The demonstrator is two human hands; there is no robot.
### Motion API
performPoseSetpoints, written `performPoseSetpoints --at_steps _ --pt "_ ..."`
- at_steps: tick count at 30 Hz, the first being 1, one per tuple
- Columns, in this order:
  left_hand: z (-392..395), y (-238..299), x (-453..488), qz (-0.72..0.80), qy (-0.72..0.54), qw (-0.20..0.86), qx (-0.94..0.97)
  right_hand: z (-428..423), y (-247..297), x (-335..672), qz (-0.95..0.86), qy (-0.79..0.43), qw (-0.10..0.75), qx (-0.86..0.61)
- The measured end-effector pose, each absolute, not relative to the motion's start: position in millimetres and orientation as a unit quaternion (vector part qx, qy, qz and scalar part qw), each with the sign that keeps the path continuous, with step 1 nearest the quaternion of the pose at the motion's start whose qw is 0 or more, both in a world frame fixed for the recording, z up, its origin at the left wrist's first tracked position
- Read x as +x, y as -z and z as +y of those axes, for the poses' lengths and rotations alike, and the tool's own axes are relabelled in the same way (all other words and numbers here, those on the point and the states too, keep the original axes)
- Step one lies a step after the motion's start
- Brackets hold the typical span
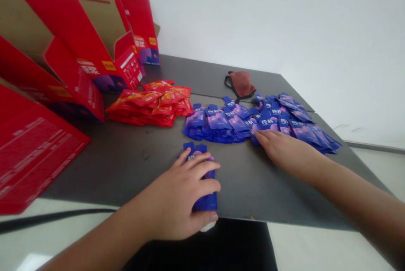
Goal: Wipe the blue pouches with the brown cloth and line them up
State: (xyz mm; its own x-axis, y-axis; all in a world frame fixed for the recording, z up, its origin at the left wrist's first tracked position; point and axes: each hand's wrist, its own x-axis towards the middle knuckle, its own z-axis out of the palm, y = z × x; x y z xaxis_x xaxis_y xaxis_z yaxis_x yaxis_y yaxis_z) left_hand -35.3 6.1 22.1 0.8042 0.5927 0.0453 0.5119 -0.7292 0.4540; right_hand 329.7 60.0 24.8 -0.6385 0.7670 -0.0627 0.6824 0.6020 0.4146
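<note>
My left hand [174, 195] wraps around a small upright stack of blue sachets [205, 202] at the near edge of the table, with fingers across its face and thumb below it. My right hand [284, 153] lies stretched out on the near side of a wide spread of blue and purple spouted sachets [240, 122], its fingertips touching them. That hand does not appear to be lifting any. Behind the spread and to its left lies a heap of red and orange sachets [150, 105], which neither hand touches.
Several open red cardboard cartons [95, 39] stand along the left of the dark grey table [126, 169], and a flattened red carton panel [34, 153] leans at the left edge. A brown cloth face mask [241, 84] lies at the back. A white wall runs behind.
</note>
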Motion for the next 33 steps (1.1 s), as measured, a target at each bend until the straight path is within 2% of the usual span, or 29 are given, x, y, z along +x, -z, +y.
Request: performPoseSetpoints --at_steps 4,7,13,17,21,28,33 --pt "5.7 -21.8 -35.3 0.302 -0.093 0.212 0.925 64.2 -36.1 314.9 0.871 -0.191 0.159 0.424" --pt "4.0 -19.4 -37.9 0.318 -0.09 0.196 0.923 47.7 -47.8 313.7 0.86 -0.201 0.156 0.442" --pt "-4.0 -10.8 -40.4 0.382 -0.099 0.17 0.903 -36.6 -54.8 303.8 0.869 -0.241 0.029 0.431" --pt "-2.6 -8.9 -24.3 0.352 -0.119 0.181 0.911 -72.6 -38.5 263.8 0.899 -0.175 -0.036 0.4" --pt "4.4 -9.7 -10.0 0.332 -0.136 0.192 0.914 -66.2 -25.6 235.1 0.912 -0.078 -0.083 0.394" --pt "9.3 -7.8 -20.0 0.346 -0.136 0.184 0.91 -42.6 -22.8 239.1 0.901 0.064 -0.09 0.42" --pt "9.9 -10.8 -24.5 0.35 -0.12 0.18 0.911 -42.7 -17.4 243.1 0.898 0.09 -0.118 0.414"
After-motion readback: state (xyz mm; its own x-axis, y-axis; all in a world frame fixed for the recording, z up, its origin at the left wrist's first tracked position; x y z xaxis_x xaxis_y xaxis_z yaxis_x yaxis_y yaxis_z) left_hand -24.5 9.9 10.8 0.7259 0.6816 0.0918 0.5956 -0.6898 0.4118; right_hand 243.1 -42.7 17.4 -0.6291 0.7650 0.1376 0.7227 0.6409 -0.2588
